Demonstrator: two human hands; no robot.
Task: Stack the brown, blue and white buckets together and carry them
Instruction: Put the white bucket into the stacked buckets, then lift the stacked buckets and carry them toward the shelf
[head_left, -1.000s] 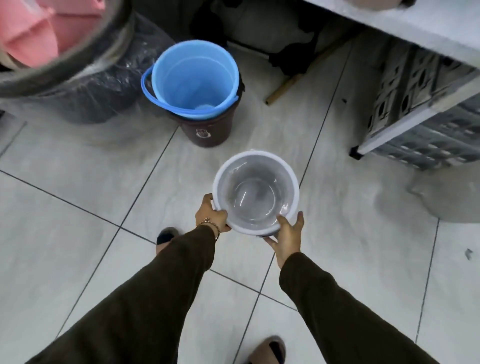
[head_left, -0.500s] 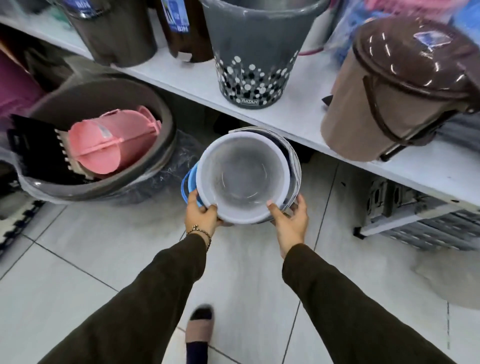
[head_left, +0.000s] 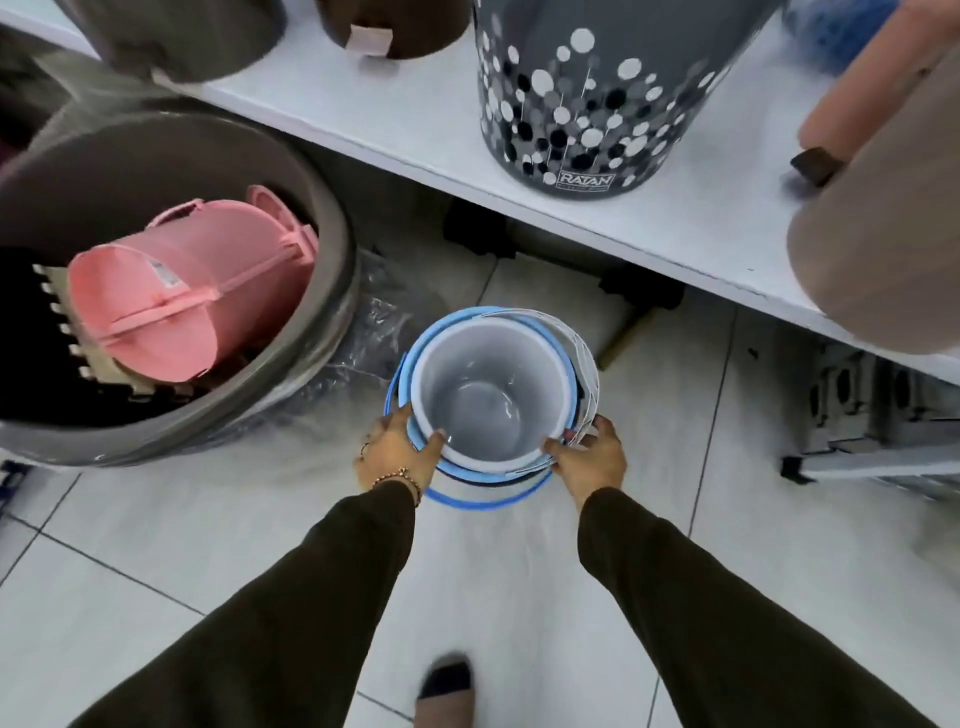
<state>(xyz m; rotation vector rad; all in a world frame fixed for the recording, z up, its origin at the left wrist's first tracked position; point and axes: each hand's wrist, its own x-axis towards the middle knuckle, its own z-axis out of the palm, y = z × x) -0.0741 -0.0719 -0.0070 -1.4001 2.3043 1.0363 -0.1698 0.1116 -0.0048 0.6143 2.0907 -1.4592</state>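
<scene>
The white bucket (head_left: 488, 395) sits nested inside the blue bucket (head_left: 563, 358) on the tiled floor below the shelf. The blue bucket's handle (head_left: 488, 500) hangs down toward me. Only a dark sliver of the brown bucket (head_left: 483, 482) shows under the blue rim. My left hand (head_left: 397, 452) holds the white bucket's rim on its left, thumb inside the rim. My right hand (head_left: 589, 457) holds the rim on the right, next to the white bucket's thin wire handle (head_left: 589, 374).
A big grey tub (head_left: 156, 431) with a pink bin (head_left: 171, 306) in it stands at the left, wrapped in plastic. A white shelf (head_left: 415, 119) above carries a grey dotted bin (head_left: 587, 93) and a tan lidded bin (head_left: 883, 234). My foot (head_left: 447, 691) is below.
I stepped closer and lowered the white bucket down into the blue bucket. Both hands stayed on its rim.
</scene>
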